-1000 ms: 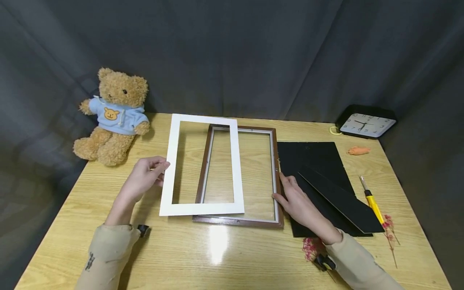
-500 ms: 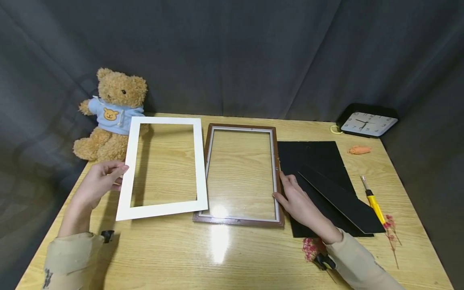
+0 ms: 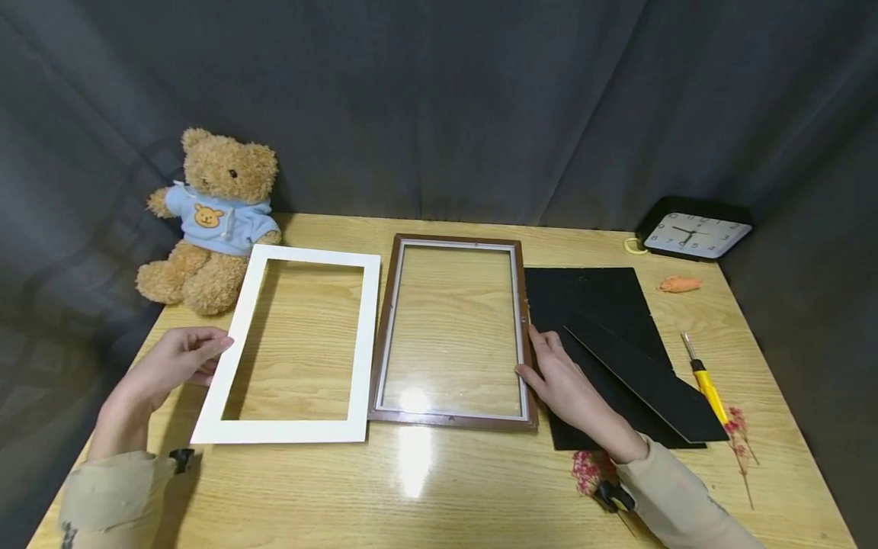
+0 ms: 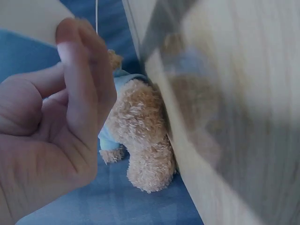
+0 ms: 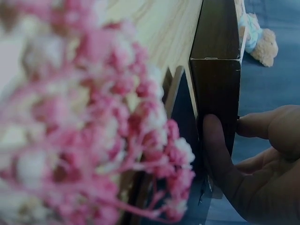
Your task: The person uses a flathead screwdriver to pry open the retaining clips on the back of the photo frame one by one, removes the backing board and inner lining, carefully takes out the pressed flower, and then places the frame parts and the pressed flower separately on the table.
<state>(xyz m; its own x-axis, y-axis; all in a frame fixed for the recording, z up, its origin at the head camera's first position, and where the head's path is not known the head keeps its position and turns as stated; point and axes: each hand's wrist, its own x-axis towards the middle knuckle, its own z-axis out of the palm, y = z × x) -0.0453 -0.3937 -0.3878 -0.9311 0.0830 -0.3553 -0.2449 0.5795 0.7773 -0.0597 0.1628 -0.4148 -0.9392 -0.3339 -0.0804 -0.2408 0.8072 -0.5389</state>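
My left hand [image 3: 171,358] pinches the left border of a white picture mat [image 3: 295,431], a flat board with a rectangular opening. A corner of the mat [image 4: 28,18] shows between thumb and fingers in the left wrist view. Beside it lies a brown picture frame [image 3: 446,418] with a silver inner lip and a clear pane. My right hand [image 3: 565,381] holds that frame by its right side, the thumb over the inner edge. In the right wrist view, fingers and thumb sit on two faces of the frame's dark side [image 5: 215,89].
A black backing board [image 3: 583,293] with its stand flap [image 3: 645,381] lies right of the frame. Further right are a yellow screwdriver [image 3: 706,385], pink dried flowers [image 3: 737,431], an orange item [image 3: 679,284] and a clock [image 3: 700,232]. A teddy bear [image 3: 222,206] sits back left.
My left hand has carried the white mat left off the brown frame, then lowered it towards me beside the frame. The right hand stays on the frame's right side.
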